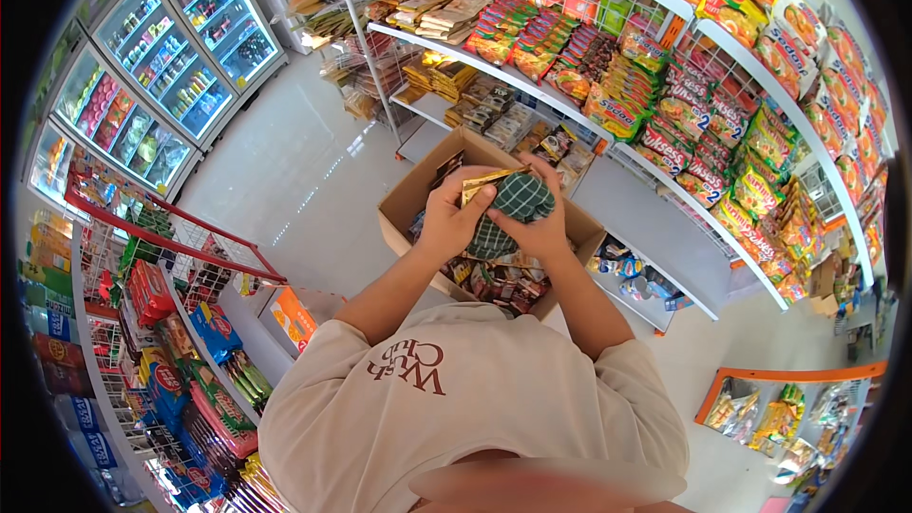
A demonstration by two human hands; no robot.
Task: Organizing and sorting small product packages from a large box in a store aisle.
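Observation:
My left hand (452, 217) grips a gold foil packet (479, 187) between thumb and fingers. Bunched in my right hand (534, 228) is a dark green checked cloth (524, 198), pressed against the packet's right side; part of it hangs down between my hands. Both hands are above an open cardboard box (401, 217). Several dark red and brown sachets (499, 283) lie inside the box, partly covered by my forearms and the cloth.
Beyond the box, a white shelf unit (591, 125) carries instant noodle packs (616, 103) and coffee-like sachets (506, 125). Glass-door drink fridges (171, 43) line the far left. A snack rack with a red rail (178, 246) stands close on my left, an orange-edged rack (791, 374) on my right.

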